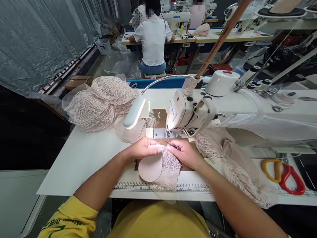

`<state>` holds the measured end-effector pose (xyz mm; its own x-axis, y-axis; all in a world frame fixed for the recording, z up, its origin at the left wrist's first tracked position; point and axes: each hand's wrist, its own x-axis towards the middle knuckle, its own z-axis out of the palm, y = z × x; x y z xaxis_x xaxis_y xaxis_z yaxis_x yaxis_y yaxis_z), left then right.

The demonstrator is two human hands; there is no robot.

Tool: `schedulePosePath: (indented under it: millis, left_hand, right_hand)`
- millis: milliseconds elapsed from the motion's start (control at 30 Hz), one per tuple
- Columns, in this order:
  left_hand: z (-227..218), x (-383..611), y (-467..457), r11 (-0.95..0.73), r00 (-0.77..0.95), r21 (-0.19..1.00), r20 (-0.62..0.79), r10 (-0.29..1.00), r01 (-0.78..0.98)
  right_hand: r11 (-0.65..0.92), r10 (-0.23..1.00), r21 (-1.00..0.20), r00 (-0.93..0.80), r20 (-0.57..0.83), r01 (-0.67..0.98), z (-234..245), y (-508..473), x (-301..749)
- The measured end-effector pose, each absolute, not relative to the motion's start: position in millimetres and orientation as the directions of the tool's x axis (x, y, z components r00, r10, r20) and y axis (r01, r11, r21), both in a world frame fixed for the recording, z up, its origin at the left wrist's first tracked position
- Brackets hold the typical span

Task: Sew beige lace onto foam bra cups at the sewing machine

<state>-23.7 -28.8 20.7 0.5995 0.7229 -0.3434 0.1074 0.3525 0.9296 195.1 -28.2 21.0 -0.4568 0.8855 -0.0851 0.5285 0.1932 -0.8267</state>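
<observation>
My left hand [146, 148] is closed on the upper edge of a smooth, pale pink bra cup [150, 168], the thumb lying on top. Pale lace [170, 163] joins the cup's right side and hangs toward the table's front edge. My right hand [187, 153] pinches the lace's upper edge close to the left thumb. Tucked in that same hand is a small dark pointed tool [174, 145], thread snips or tweezers; I cannot tell which. Both hands are just in front of the needle area of a white sewing machine [178, 109].
A heap of lace pieces [101, 102] lies at the back left, with a loose cup piece [132, 130] nearby. More lace [237, 165] spreads right of my hands. Scissors [284, 175] with yellow and red handles lie farther right. A lamp [135, 112] overhangs the table. Ahead sits a person [153, 39].
</observation>
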Motion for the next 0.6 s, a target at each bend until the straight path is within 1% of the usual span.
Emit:
schedulePosePath:
  millis: [100,167,300,367,500,600]
  left_hand:
    - [21,-24,-30,0.437,0.596,0.898,-0.375,0.710,0.044]
    - [23,-23,-31,0.480,0.569,0.877,-0.404,0.716,0.019]
    - [25,-22,-31,0.514,0.494,0.857,-0.454,0.742,0.015]
    - [25,-22,-31,0.516,0.477,0.857,-0.458,0.750,0.012]
    - [25,-22,-30,0.508,0.485,0.861,-0.445,0.753,0.002]
    - [24,-22,-30,0.495,0.504,0.869,-0.422,0.753,-0.012]
  right_hand:
    - [0.117,0.907,-0.868,-0.408,-0.104,0.482,16,-29,201]
    - [0.098,0.917,-0.876,-0.385,-0.106,0.473,13,-30,206]
    - [0.123,0.904,-0.911,-0.424,-0.061,0.394,12,-31,216]
    - [0.118,0.895,-0.923,-0.441,-0.061,0.366,13,-32,219]
    - [0.173,0.876,-0.913,-0.481,-0.029,0.371,15,-33,216]
    - [0.195,0.880,-0.915,-0.475,0.004,0.353,14,-35,208]
